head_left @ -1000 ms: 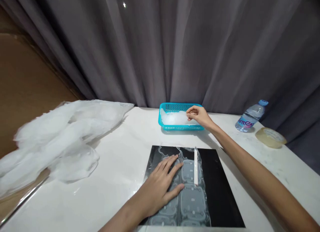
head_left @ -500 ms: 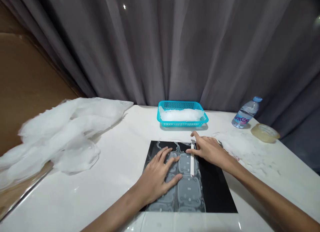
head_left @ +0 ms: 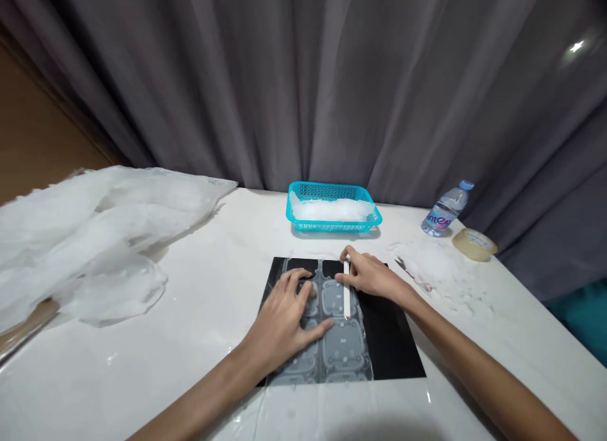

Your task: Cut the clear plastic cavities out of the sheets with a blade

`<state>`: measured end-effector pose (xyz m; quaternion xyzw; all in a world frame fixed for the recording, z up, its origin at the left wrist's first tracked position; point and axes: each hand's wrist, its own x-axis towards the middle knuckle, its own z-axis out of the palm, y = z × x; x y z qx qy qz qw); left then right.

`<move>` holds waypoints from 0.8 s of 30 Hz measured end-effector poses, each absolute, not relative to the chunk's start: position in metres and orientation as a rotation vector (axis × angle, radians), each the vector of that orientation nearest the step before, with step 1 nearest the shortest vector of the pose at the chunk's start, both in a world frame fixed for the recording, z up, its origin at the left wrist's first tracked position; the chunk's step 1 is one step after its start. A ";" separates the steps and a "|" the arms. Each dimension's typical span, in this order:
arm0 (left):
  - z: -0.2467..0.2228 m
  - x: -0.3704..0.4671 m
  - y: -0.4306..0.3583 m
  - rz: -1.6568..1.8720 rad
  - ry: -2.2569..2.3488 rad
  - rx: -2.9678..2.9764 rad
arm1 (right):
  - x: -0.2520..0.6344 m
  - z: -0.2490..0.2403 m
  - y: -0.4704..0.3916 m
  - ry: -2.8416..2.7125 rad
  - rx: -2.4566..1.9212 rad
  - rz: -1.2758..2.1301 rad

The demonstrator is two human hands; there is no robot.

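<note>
My left hand [head_left: 284, 317] lies with fingers spread on a clear plastic sheet [head_left: 342, 349] patterned with rounded square cells. That sheet rests on a flat black sheet [head_left: 393, 346] and reaches past its front edge. At the plastic's upper right, the thumb and index finger of my right hand [head_left: 367, 273] close about the upper end of a thin white strip [head_left: 346, 302]. The strip lies lengthwise, pointing away from me, along the right-hand column of cells. My right palm hides part of the black sheet's far edge.
A turquoise basket [head_left: 333, 226] holding white fluffy stuffing stands behind the sheets. To the right are a water bottle [head_left: 446, 210], a tape roll [head_left: 474, 245], a dark pointed tool [head_left: 410, 271] and white fluff [head_left: 441, 283]. White wadding [head_left: 118, 226] heaps at left, near brown cardboard [head_left: 42, 105].
The view has shifted, so the table's things sit further left and slightly higher. My right index finger, raised before, has come down to the strip's upper end. My left hand stays spread on the plastic.
</note>
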<state>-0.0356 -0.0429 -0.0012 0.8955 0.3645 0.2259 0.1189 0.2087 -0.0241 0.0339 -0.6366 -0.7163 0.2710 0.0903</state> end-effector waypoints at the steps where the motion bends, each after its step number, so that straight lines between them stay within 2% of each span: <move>1: 0.001 -0.034 -0.044 0.666 1.029 2.609 | 0.209 0.033 -0.020 -2.126 -1.872 0.859; 7: 0.021 -0.015 -0.044 0.534 0.762 2.520 | 0.221 0.047 -0.011 -2.110 -1.704 1.141; 11: 0.025 -0.009 -0.026 0.385 0.661 2.489 | 0.235 0.061 -0.027 -2.141 -1.392 1.326; 14: 0.022 -0.010 -0.015 0.331 0.569 2.480 | 0.250 0.052 -0.046 -1.937 -1.185 1.276; 18: 0.016 -0.012 -0.014 0.338 0.555 2.499 | 0.274 0.028 -0.074 -1.554 -1.126 1.311; 24: 0.012 -0.011 -0.015 0.304 0.533 2.543 | 0.279 0.027 -0.094 -1.641 -1.087 1.307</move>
